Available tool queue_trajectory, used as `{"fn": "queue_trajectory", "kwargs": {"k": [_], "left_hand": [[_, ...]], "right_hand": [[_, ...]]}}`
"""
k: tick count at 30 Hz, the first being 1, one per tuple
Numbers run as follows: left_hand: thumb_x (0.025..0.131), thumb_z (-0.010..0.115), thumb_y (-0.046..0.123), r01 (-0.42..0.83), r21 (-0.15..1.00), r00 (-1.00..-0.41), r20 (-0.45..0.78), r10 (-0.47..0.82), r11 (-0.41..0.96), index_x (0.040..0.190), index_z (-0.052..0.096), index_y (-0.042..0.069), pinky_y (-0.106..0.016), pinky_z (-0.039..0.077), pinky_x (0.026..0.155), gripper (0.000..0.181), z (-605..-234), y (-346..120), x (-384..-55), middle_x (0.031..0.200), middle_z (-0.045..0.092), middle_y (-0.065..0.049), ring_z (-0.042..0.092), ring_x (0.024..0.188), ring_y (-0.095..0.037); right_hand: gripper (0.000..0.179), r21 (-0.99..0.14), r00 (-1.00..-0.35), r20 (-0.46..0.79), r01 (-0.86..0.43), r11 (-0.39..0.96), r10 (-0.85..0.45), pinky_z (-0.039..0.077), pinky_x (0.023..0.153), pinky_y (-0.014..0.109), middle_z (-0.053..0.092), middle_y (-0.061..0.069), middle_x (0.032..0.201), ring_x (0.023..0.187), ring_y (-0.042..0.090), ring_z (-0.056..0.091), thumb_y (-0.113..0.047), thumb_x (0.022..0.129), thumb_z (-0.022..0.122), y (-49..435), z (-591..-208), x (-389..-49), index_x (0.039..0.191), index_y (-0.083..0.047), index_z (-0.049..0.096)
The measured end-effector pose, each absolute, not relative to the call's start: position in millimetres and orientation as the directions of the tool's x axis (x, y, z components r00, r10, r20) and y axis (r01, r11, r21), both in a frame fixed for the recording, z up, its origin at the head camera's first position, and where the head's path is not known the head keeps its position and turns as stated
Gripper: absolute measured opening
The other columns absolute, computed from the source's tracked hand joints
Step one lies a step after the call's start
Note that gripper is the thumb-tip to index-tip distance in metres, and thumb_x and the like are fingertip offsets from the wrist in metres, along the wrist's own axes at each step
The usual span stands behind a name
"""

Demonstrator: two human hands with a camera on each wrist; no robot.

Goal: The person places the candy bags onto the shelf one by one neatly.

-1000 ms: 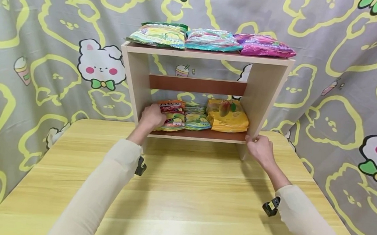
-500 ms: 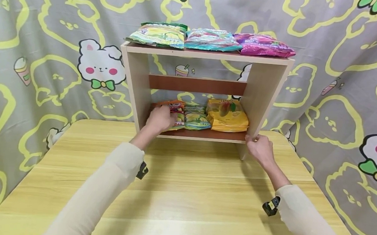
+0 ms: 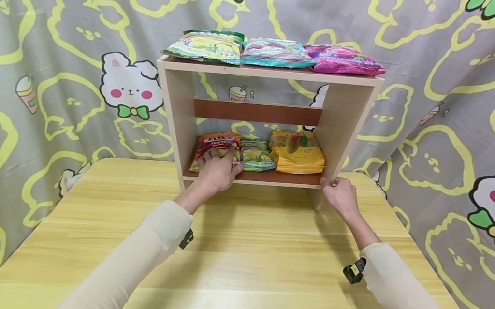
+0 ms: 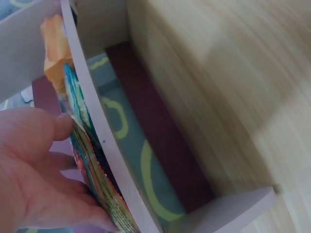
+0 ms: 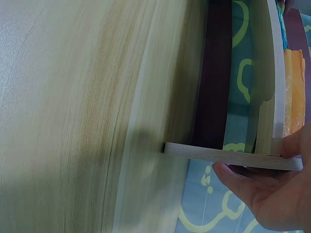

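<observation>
A two-tier wooden shelf (image 3: 165, 94) stands on the table. On its lower board a red and orange snack bag marked "FRUITS" (image 3: 218, 140) lies at the left, partly covered by my left hand (image 3: 219, 171). That hand rests on the bag with fingers spread; the left wrist view has them along the bag's edge. Beside it lie a green-yellow bag (image 3: 257, 156) and a yellow bag with a mango picture (image 3: 296, 153). My right hand (image 3: 342, 196) pinches the right side panel (image 5: 233, 158) between thumb and fingers, near the lower board.
Along the shelf top lie a green-yellow bag (image 3: 208, 45), a teal bag (image 3: 277, 53) and a purple bag (image 3: 346, 60). A patterned curtain (image 3: 80, 63) hangs behind and at the sides. The wooden tabletop (image 3: 265, 262) extends in front.
My left hand has moved from the left end of the red bag rightward and toward me, its fingers now spread over the bag. The right hand keeps its grip on the panel.
</observation>
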State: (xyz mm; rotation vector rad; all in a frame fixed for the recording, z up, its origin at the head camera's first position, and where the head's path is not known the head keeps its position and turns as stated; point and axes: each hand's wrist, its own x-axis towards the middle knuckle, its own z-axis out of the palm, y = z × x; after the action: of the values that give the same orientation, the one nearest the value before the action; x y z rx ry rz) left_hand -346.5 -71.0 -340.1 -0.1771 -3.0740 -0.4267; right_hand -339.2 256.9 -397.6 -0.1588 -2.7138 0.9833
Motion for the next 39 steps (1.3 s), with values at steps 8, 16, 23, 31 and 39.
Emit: {"fn": "queue_trajectory", "kwargs": {"k": [8,16,23,31,39], "left_hand": [[0.107,0.040,0.049,0.104,0.251,-0.994,0.053,0.093,0.962,0.164,0.018,0.022,-0.075,0.024,0.116,0.067,-344,-75,-352,0.158,0.020,-0.040,0.023,0.144,-0.060],[0.106,0.042,0.049,0.097,0.284,-0.995,0.022,0.095,0.954,0.164,0.018,0.021,-0.075,0.017,0.118,0.068,-345,-84,-357,0.161,0.014,-0.038,0.015,0.148,-0.058],[0.106,0.041,0.050,0.100,0.233,-0.995,0.034,0.095,0.967,0.163,0.019,0.020,-0.074,0.021,0.117,0.068,-347,-82,-353,0.161,0.015,-0.039,0.018,0.147,-0.058],[0.106,0.041,0.049,0.111,0.218,-0.992,0.087,0.094,0.970,0.163,0.022,0.020,-0.073,0.019,0.118,0.067,-355,-82,-351,0.160,0.016,-0.040,0.018,0.149,-0.057],[0.105,0.048,0.047,0.141,0.276,-0.974,0.211,0.083,0.951,0.158,0.021,-0.002,-0.073,0.021,0.118,0.077,-365,-84,-348,0.156,0.024,-0.041,0.023,0.147,-0.057]], "right_hand": [[0.047,-0.643,-0.963,0.195,0.016,0.765,0.185,0.044,0.056,0.031,0.071,0.021,0.083,0.080,0.036,0.063,-0.039,0.101,0.049,257,-397,-339,0.094,0.002,0.072],[0.048,-0.649,-0.966,0.180,0.025,0.761,0.186,0.044,0.056,0.031,0.070,0.020,0.081,0.078,0.034,0.061,-0.039,0.101,0.048,254,-396,-338,0.092,0.002,0.072],[0.049,-0.649,-0.969,0.170,0.027,0.760,0.179,0.044,0.054,0.031,0.069,0.018,0.079,0.073,0.032,0.060,-0.040,0.102,0.048,255,-396,-336,0.099,0.002,0.072],[0.051,-0.646,-0.968,0.179,0.021,0.763,0.177,0.043,0.054,0.031,0.069,0.018,0.079,0.073,0.031,0.060,-0.041,0.102,0.047,256,-398,-336,0.104,0.003,0.073],[0.049,-0.645,-0.967,0.181,0.022,0.763,0.181,0.044,0.057,0.032,0.071,0.022,0.085,0.079,0.034,0.061,-0.039,0.102,0.048,255,-397,-336,0.103,0.003,0.073]]}}
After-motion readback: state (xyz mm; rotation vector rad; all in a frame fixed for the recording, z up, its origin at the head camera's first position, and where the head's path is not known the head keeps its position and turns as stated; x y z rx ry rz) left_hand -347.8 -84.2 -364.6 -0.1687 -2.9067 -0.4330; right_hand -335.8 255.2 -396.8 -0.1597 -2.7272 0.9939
